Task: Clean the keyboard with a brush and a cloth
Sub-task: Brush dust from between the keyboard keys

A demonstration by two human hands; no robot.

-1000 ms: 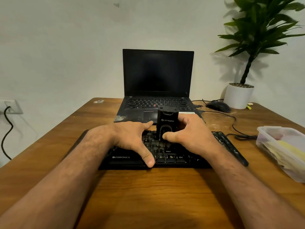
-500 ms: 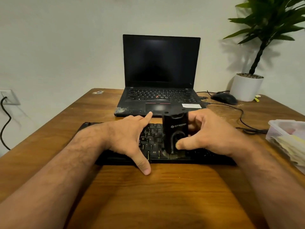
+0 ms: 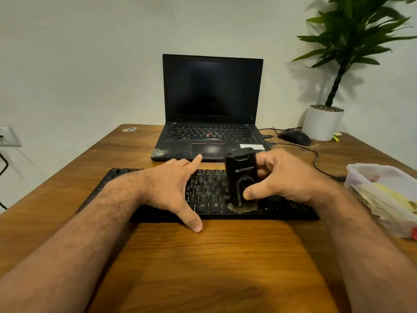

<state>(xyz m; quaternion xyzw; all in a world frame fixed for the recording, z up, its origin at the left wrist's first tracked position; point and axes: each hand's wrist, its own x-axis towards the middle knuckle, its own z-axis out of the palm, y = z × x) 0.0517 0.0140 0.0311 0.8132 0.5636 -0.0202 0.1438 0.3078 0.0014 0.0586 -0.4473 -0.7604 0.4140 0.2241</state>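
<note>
A black keyboard (image 3: 209, 195) lies across the wooden table (image 3: 203, 263) in front of me. My right hand (image 3: 284, 179) grips an upright black brush block (image 3: 241, 177), thumb on its front, with the pale bristles pressed onto the keys of the bottom row. My left hand (image 3: 173, 188) rests flat on the keyboard's left half, fingers spread, thumb over the front edge and index finger pointing toward the laptop. The hands hide much of the keys. No cloth can be made out apart from folded material in the box at the right.
An open black laptop (image 3: 212, 109) stands behind the keyboard. A black mouse (image 3: 293, 137) with its cable and a white potted plant (image 3: 322, 123) sit at the back right. A clear plastic box (image 3: 388, 195) with yellowish contents is at the right edge.
The brush has travelled from the middle of the keyboard down to the bottom row and to the right. My left hand stays on the keys. The view has tilted up a little.
</note>
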